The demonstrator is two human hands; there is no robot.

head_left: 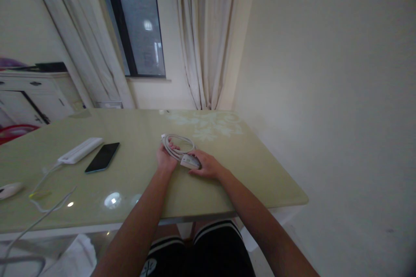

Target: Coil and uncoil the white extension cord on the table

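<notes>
Just above the middle of the table, my left hand [167,158] has its fingers curled round a coiled light-grey cable [183,139]. Loops of the cable stand up to the right of those fingers. A small white block [190,161], perhaps a charger or adapter, sits at the lower end of the coil. My right hand [206,164] grips this block from the right, thumb on the near side and fingers over the top. Whether the cable is plugged into the block I cannot tell.
A pale green glossy table [260,173] lies before me, against the right wall. At left are a black phone [102,157], a white power strip [81,150] with its cord [45,177], and a white mouse-like object [11,190]. Curtains [208,30] and a window stand behind.
</notes>
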